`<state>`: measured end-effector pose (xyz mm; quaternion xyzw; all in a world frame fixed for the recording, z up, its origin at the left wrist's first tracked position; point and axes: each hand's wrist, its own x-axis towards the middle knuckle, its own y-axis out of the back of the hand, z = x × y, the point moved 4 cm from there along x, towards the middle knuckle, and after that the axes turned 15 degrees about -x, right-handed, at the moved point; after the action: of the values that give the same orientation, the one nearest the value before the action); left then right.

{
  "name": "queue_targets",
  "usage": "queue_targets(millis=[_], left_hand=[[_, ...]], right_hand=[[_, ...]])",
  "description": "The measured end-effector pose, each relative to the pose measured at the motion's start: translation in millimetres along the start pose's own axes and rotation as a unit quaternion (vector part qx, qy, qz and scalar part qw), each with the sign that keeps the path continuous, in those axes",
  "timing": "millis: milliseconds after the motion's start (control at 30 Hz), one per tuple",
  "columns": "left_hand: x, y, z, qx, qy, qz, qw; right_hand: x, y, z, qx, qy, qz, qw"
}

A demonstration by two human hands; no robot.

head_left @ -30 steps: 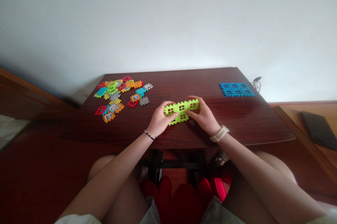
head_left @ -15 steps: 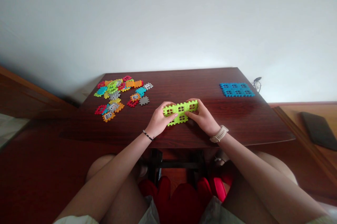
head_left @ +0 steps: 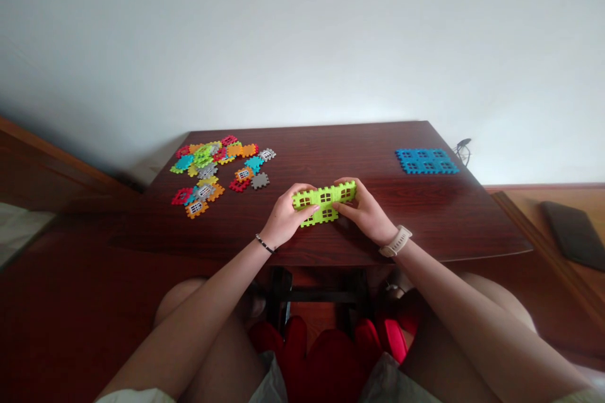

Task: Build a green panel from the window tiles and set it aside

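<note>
A lime-green assembly of interlocking window tiles [head_left: 324, 202] is held just above the near middle of the dark wooden table [head_left: 331, 151]. My left hand [head_left: 285, 219] grips its left end, thumb laid along the front. My right hand [head_left: 366, 212] pinches its right end with the fingers wrapped behind. A black bracelet circles my left wrist and a pale watch my right.
A loose pile of coloured tiles [head_left: 215, 169] lies at the table's far left. A flat blue tile panel [head_left: 426, 161] rests at the far right, with a cable beside it. A dark flat object [head_left: 574, 236] lies on the wooden ledge to the right.
The green assembly and both hands have shifted very slightly to the left and lower; the grip on it is unchanged.
</note>
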<state>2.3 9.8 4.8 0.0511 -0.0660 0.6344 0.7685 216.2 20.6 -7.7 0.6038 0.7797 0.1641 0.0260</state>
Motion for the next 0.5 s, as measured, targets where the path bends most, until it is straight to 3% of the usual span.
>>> queue_targets(millis=[167, 500], left_hand=[[2, 4.6, 2, 0.013, -0.016, 0.009, 1.000], [10, 8.8, -9, -0.066, 0.029, 0.016, 0.997]], right_hand=[[1, -1, -2, 0.009, -0.012, -0.016, 1.000], [5, 4, 3, -0.002, -0.023, 0.030, 0.999]])
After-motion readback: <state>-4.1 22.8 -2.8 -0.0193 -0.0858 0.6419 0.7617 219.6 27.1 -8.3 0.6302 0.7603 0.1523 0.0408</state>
